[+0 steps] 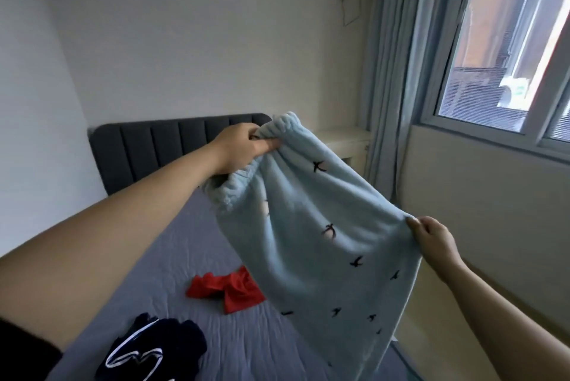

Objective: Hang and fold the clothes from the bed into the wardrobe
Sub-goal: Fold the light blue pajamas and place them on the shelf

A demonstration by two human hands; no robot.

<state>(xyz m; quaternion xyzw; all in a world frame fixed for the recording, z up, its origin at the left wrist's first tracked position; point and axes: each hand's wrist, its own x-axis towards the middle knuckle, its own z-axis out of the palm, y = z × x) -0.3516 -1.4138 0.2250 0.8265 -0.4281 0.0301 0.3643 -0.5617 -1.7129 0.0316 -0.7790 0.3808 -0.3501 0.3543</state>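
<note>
- Pale blue fleece garment (324, 226) hangs in the air above the bed (191, 245), a broad mattress under a smooth grey-blue sheet with faint creases, backed by a dark padded headboard (160, 146) with upright ribs.
- Its cloth is soft and plushy, scattered with small dark bird shapes, and has a gathered, ruffled elastic band at the top; it is stretched on a slant between both hands.
- Dark navy garment (154, 353) with white piping lies crumpled on the near part of the sheet.
- Red garment (228, 289), thin and crinkled, lies bunched on the sheet just beyond it, apart from the navy one.
- Left hand (243, 146) has its fingers (268, 144) curled tight round the bunched elastic band.
- Right hand (431, 238), lower and nearer the window side, has its fingers (415, 223) pinching the fleece's side edge.
</note>
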